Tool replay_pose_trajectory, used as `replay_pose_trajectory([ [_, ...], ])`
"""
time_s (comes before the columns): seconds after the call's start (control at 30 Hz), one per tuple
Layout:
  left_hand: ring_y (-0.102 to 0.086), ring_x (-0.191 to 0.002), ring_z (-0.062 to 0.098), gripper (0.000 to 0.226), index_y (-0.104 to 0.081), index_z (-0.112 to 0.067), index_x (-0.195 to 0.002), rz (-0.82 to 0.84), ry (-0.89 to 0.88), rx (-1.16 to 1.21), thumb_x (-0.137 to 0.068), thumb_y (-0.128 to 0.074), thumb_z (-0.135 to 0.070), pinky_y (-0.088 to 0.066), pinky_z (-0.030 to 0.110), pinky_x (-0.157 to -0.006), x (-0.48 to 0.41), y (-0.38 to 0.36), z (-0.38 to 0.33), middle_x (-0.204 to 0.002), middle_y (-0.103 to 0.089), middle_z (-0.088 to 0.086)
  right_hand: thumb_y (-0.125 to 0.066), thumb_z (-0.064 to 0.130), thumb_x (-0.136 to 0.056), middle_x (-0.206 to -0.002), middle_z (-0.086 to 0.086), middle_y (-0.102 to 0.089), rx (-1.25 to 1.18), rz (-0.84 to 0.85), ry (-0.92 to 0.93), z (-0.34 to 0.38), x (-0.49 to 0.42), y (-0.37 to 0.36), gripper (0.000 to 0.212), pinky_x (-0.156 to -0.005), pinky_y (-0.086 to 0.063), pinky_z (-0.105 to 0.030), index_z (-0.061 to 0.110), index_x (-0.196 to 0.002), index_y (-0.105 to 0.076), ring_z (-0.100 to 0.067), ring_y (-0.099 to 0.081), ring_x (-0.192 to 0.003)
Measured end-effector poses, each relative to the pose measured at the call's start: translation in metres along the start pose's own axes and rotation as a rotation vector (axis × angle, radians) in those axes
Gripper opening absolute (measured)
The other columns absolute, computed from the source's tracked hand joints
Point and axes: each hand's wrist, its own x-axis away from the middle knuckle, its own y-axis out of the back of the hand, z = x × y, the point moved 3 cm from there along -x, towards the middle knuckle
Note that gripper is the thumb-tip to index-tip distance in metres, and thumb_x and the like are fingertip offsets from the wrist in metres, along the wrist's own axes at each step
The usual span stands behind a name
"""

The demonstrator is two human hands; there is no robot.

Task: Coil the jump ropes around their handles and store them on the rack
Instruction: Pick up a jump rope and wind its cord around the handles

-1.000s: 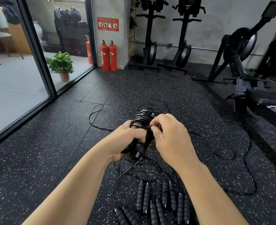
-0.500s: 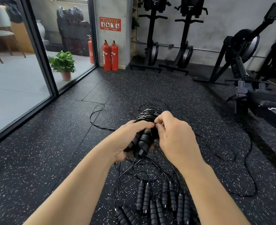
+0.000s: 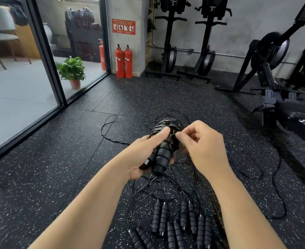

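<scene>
My left hand [image 3: 144,155] grips a pair of black ribbed jump rope handles [image 3: 161,157] held side by side, thumb laid along the top. Thin black cord [image 3: 163,125] is wound in many turns around their far end. My right hand [image 3: 200,144] sits just right of the coil, thumb and forefinger pinching the cord close to the handles. Below my arms, several more black jump rope handles [image 3: 182,223] lie in pairs on the floor, their loose cords [image 3: 256,173] sprawling to the right and behind.
The floor [image 3: 58,168] is black speckled rubber. A glass wall with a dark frame [image 3: 45,56] runs along the left, a potted plant [image 3: 71,71] behind it. Two red fire extinguishers [image 3: 124,62] stand by a pillar. Rowing machines [image 3: 274,72] fill the back and right.
My right hand has drawn slightly right, away from the coil, still pinching the cord. The left hand has tilted the handles so more of their near ends shows.
</scene>
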Motion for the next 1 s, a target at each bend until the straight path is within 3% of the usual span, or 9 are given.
replay_pose_trajectory([
  [0.13, -0.067, -0.081, 0.028, 0.07, -0.069, -0.01, -0.101, -0.025, 0.02, -0.051, -0.086, -0.041, -0.073, -0.055, 0.036, -0.08, -0.006, 0.003, 0.004, -0.095, -0.072, 0.017, -0.061, 0.016, -0.091, -0.065, -0.002, -0.068, -0.249, -0.104, -0.179, -0.009, -0.003, 0.01, 0.012, -0.049, -0.043, -0.015, 0.014, -0.079, -0.061, -0.011, -0.066, -0.054],
  [0.27, -0.069, -0.097, 0.03, 0.085, -0.063, -0.014, -0.12, -0.166, -0.034, -0.133, -0.082, -0.035, -0.084, -0.055, 0.047, -0.091, -0.012, 0.004, 0.008, -0.11, -0.072, 0.015, -0.06, 0.015, -0.09, -0.067, 0.0, -0.071, -0.272, -0.009, -0.279, -0.014, 0.002, -0.004, 0.011, -0.061, -0.055, -0.033, 0.015, -0.08, -0.066, -0.012, -0.069, -0.062],
  [0.4, -0.062, -0.1, 0.024, 0.113, -0.052, -0.032, -0.122, -0.27, -0.097, -0.218, -0.042, -0.03, -0.108, -0.051, 0.046, -0.088, -0.018, 0.004, 0.017, -0.112, -0.064, 0.002, -0.062, 0.027, -0.087, -0.076, 0.005, -0.072, -0.222, -0.01, -0.328, -0.018, 0.005, -0.018, 0.01, -0.077, -0.056, -0.047, 0.021, -0.085, -0.071, -0.016, -0.069, -0.076],
  [0.5, -0.053, -0.12, 0.021, 0.092, -0.035, -0.043, -0.122, -0.278, -0.173, -0.259, -0.054, -0.017, -0.101, -0.041, 0.051, -0.107, -0.015, -0.011, 0.017, -0.121, -0.056, -0.008, -0.063, 0.036, -0.088, -0.09, 0.008, -0.071, -0.057, -0.042, -0.345, -0.016, 0.006, -0.019, 0.023, -0.084, -0.053, -0.038, 0.02, -0.102, -0.071, -0.013, -0.065, -0.089],
  [0.6, -0.053, -0.117, 0.013, 0.081, -0.028, -0.042, -0.122, -0.249, -0.231, -0.232, -0.06, -0.019, -0.094, -0.04, 0.047, -0.109, -0.018, -0.02, 0.02, -0.114, -0.053, -0.017, -0.066, 0.039, -0.086, -0.089, 0.014, -0.066, -0.056, -0.05, -0.389, -0.018, 0.007, -0.017, 0.027, -0.081, -0.051, -0.032, 0.022, -0.107, -0.069, -0.01, -0.063, -0.091],
  [0.77, -0.048, -0.089, -0.014, 0.042, -0.038, -0.038, -0.115, -0.253, -0.299, -0.233, -0.091, -0.025, -0.069, -0.04, 0.018, -0.077, -0.026, -0.033, 0.023, -0.101, -0.053, -0.024, -0.074, 0.039, -0.077, -0.097, 0.01, -0.064, -0.219, -0.113, -0.517, -0.034, 0.007, -0.013, 0.04, -0.084, -0.052, -0.036, 0.021, -0.11, -0.063, -0.011, -0.062, -0.092],
  [0.87, -0.064, -0.095, 0.003, 0.056, -0.059, -0.028, -0.105, -0.263, -0.324, -0.272, -0.083, -0.035, -0.072, -0.049, 0.021, -0.078, -0.03, -0.042, 0.03, -0.101, -0.069, -0.011, -0.077, 0.041, -0.073, -0.1, 0.009, -0.061, -0.301, -0.104, -0.609, -0.044, 0.009, -0.009, 0.049, -0.081, -0.051, -0.032, 0.021, -0.113, -0.056, -0.01, -0.06, -0.091],
  [0.93, -0.066, -0.095, 0.008, 0.052, -0.064, -0.024, -0.104, -0.263, -0.324, -0.314, -0.089, -0.039, -0.067, -0.051, 0.024, -0.083, -0.033, -0.047, 0.033, -0.101, -0.071, -0.004, -0.077, 0.035, -0.076, -0.095, 0.008, -0.065, -0.384, -0.074, -0.629, -0.049, 0.011, -0.005, 0.036, -0.074, -0.05, -0.027, 0.018, -0.104, -0.062, -0.011, -0.062, -0.087],
  [1.0, -0.063, -0.081, 0.005, 0.044, -0.065, -0.021, -0.097, -0.265, -0.336, -0.353, -0.096, -0.043, -0.058, -0.049, 0.015, -0.07, -0.035, -0.051, 0.035, -0.091, -0.07, -0.005, -0.076, 0.031, -0.078, -0.086, 0.005, -0.07, -0.391, -0.059, -0.602, -0.053, 0.014, 0.0, 0.018, -0.068, -0.049, -0.025, 0.019, -0.09, -0.069, -0.013, -0.065, -0.081],
])
